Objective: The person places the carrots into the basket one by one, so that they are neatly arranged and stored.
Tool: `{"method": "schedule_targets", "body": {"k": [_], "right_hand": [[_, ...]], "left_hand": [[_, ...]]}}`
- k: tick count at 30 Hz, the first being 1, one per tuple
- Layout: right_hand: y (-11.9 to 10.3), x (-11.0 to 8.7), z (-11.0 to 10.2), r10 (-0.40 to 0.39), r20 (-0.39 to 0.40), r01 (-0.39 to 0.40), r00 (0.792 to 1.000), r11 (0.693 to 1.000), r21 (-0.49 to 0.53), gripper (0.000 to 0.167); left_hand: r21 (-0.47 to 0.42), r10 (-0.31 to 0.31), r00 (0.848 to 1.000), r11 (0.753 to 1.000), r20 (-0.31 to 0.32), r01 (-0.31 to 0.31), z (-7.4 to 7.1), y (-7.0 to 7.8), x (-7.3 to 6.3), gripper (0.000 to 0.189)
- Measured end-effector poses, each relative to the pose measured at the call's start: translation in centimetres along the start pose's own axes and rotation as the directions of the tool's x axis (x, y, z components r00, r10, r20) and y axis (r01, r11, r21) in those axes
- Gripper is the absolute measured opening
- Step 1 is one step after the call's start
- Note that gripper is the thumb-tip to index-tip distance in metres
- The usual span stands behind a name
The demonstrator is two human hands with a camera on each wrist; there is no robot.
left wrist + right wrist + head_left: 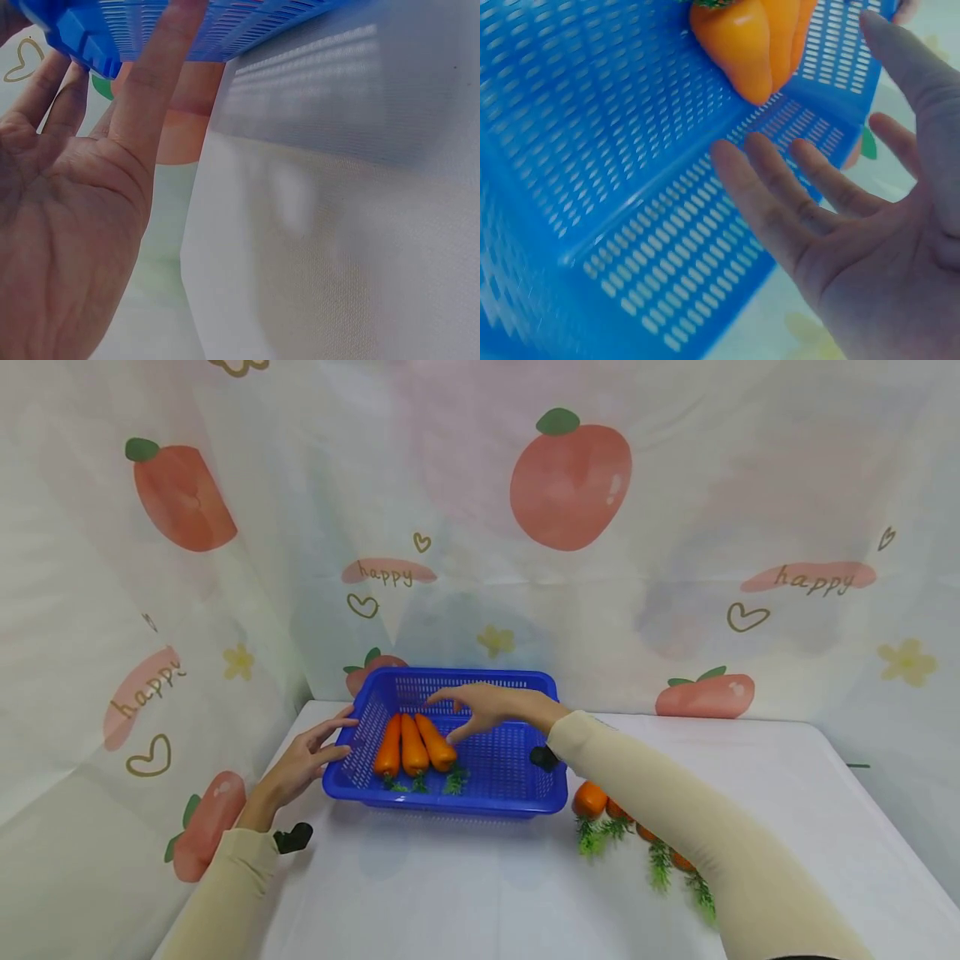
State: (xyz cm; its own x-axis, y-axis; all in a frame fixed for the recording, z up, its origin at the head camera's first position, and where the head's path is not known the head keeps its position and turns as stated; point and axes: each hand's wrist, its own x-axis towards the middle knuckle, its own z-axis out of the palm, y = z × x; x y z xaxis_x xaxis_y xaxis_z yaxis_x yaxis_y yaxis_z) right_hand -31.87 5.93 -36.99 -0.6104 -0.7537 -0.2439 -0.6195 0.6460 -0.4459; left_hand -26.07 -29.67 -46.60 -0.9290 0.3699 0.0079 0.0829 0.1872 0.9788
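A blue plastic basket (450, 806) with slotted walls stands toward the back of the table. Three orange toy carrots (414, 747) lie side by side at its left, green tops toward the front. My right hand (483, 706) is over the basket, just right of the carrots, its fingers spread and holding nothing. In the right wrist view, the carrots (739, 45) are beyond the spread fingertips (727, 154). My left hand (303, 764) is at the basket's left side, with straight fingers right at the rim; in the left wrist view, a finger (154, 82) overlaps the basket wall.
Several more carrots (590, 799) with green tops (660, 864) lie on the white table (450, 893) right of the basket, partly hidden by my right sleeve (697, 818). A fruit-printed cloth (465, 485) hangs behind and at the left.
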Motion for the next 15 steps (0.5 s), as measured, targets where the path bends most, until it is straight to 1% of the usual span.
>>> {"method": "schedule_targets", "body": {"k": [2,4,11,15], "right_hand": [[0.2,-1.0,-0.2,-0.032,-0.040,0.031,0.999,0.999,-0.027,0.076],[0.3,-2.0,-0.4,-0.044,-0.074,0.042,0.996,0.998,-0.036,0.078],[0.8,-6.3,-1.6,-0.052,-0.185,0.055,0.981,0.998,0.013,0.081],[1.5,-8.9,-2.1,-0.048,-0.223,0.058,0.974,0.998,0.039,0.083]], "left_hand": [[0.004,0.001,1.000,1.000,0.002,-0.001,0.0,0.0,0.0,0.053],[0.006,0.004,1.000,1.000,0.003,-0.004,0.0,0.0,0.0,0.053],[0.006,0.006,1.000,1.000,0.008,-0.006,0.0,-0.1,0.1,0.053],[-0.012,0.013,1.000,1.000,0.013,-0.013,-0.1,-0.1,0.1,0.051]]}}
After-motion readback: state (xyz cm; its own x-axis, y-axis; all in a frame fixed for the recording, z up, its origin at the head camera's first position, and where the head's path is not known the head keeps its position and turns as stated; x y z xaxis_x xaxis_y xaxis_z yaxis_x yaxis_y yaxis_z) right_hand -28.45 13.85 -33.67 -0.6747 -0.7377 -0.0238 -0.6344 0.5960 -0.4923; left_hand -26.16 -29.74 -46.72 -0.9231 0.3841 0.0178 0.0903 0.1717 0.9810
